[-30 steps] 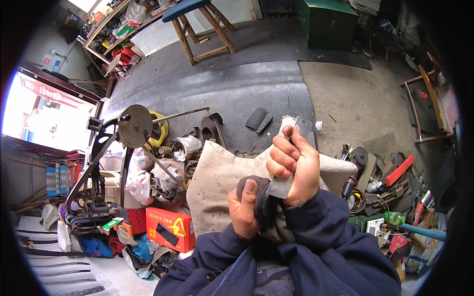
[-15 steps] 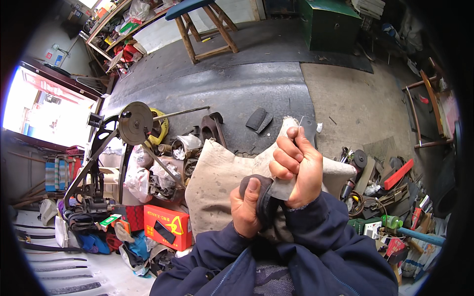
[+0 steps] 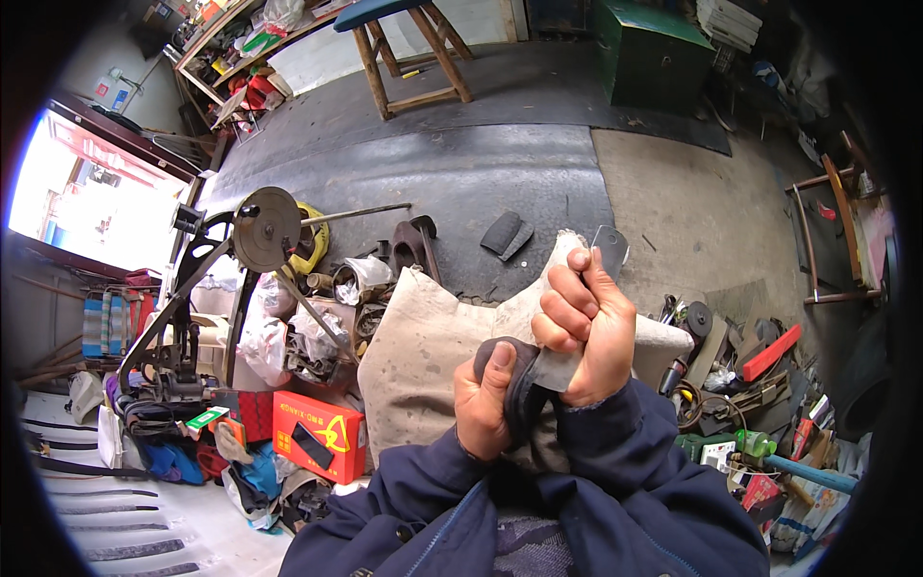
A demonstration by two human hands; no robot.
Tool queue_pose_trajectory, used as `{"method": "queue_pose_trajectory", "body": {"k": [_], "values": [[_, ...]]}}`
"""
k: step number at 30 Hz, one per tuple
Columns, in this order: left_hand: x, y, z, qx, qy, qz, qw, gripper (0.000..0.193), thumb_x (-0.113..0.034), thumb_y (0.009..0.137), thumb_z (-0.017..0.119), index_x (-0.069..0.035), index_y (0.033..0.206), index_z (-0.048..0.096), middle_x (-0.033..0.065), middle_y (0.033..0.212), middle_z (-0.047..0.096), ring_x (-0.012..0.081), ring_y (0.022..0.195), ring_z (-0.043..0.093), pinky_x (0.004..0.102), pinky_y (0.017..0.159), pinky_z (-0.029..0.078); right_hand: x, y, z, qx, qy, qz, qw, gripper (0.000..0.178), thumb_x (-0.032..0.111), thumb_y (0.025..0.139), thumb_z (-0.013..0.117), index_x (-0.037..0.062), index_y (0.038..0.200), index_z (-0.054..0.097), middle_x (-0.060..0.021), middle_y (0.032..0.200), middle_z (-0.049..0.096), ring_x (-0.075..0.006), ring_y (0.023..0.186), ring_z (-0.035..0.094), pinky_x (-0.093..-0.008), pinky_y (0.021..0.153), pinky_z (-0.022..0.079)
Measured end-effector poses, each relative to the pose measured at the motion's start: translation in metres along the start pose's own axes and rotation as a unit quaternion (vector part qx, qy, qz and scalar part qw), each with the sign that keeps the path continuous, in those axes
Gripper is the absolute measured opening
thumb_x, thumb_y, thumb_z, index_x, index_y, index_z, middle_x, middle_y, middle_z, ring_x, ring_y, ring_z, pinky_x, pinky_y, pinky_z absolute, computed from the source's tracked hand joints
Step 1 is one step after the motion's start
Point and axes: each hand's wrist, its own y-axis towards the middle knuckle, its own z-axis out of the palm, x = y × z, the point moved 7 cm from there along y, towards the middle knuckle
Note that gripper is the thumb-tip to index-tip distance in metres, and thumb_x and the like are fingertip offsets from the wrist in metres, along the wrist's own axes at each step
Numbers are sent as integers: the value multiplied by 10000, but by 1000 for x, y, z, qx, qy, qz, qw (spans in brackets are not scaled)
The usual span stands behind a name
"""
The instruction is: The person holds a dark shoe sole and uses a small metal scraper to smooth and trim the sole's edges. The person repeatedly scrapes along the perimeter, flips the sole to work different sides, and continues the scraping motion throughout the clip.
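Note:
My left hand is closed round a dark, curved piece that looks like a shoe sole or heel; its lower part is hidden by my hand and sleeve. In my right fist is a flat metal blade, like a cobbler's knife. The blade's lower end rests against the dark piece's edge, and its upper end juts out above my thumb. Both hands are close together over the stained beige apron spread across my lap.
A hand-cranked machine with a round wheel stands at left. Near it sits a red box with a phone on top. Dark pads lie on the floor ahead. Scraps and tools crowd the right; a stool stands farther off.
Both hands keep their grips and have shifted very slightly to the right. The blade's upper end tilts a little more to the right. The whole view has moved a little.

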Motion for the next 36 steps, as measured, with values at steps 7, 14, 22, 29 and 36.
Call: {"method": "queue_pose_trajectory", "body": {"k": [7,14,22,29,36], "values": [[1,2,-1,1,-3,5,1000,396,-332,1093,468,-21,922,643,-26,750,594,52,651,473,224,589,377,-2,1,-1,5,8,-5,1000,255,312,1109,398,112,986,496,72,645,272,-41,462,212,-218,397,241],[6,5,-3,29,-15,-10,999,474,-390,1092,417,27,1041,637,81,926,691,130,808,630,266,748,498,3,9,-12,-15,87,-1,996,289,352,1105,387,117,968,484,63,636,281,-62,446,219,-242,390,255],[7,5,-5,22,-4,-19,1000,490,-410,1087,419,26,1044,638,83,927,693,135,804,634,266,745,499,2,13,-17,-3,112,14,994,299,357,1106,379,116,974,494,64,635,289,-63,441,227,-245,388,261],[8,5,-5,21,-5,-20,1000,499,-415,1088,408,19,1019,645,78,905,693,134,770,632,262,716,498,4,16,-19,3,127,13,992,297,356,1104,384,120,967,502,62,634,293,-65,444,235,-247,396,265],[9,5,-6,5,-18,-19,1000,497,-412,1089,409,18,1012,646,78,891,694,134,759,634,266,705,501,5,15,-17,4,114,0,993,285,354,1104,389,124,973,494,64,632,288,-63,442,230,-247,394,263]]}}
